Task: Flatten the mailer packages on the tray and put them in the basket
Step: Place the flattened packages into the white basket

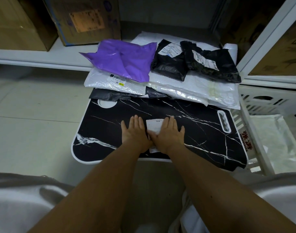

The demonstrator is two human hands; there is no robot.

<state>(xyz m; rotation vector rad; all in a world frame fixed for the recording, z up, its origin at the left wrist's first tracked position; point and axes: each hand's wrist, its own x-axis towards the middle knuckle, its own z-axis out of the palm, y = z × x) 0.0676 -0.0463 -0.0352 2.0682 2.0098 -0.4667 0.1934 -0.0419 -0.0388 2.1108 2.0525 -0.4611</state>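
Observation:
A black marble-patterned tray (pixel 202 132) lies on the floor before me. On its near middle lies a black mailer with a white label (pixel 154 126), hard to tell from the dark tray. My left hand (pixel 134 132) and my right hand (pixel 167 133) press flat on it, fingers straight, side by side. At the tray's far edge lie more mailers: a purple one (pixel 125 59), two crumpled black ones (pixel 170 64) (pixel 216 68), and white ones (pixel 194 88) underneath. The white basket (pixel 254 105) stands to the right of the tray.
Cardboard boxes (pixel 86 19) sit on a white shelf (pixel 34 54) at the back left. A white shelf frame (pixel 265 39) rises at the right. A clear plastic bag (pixel 275 137) lies inside the basket. My knees are at the bottom corners.

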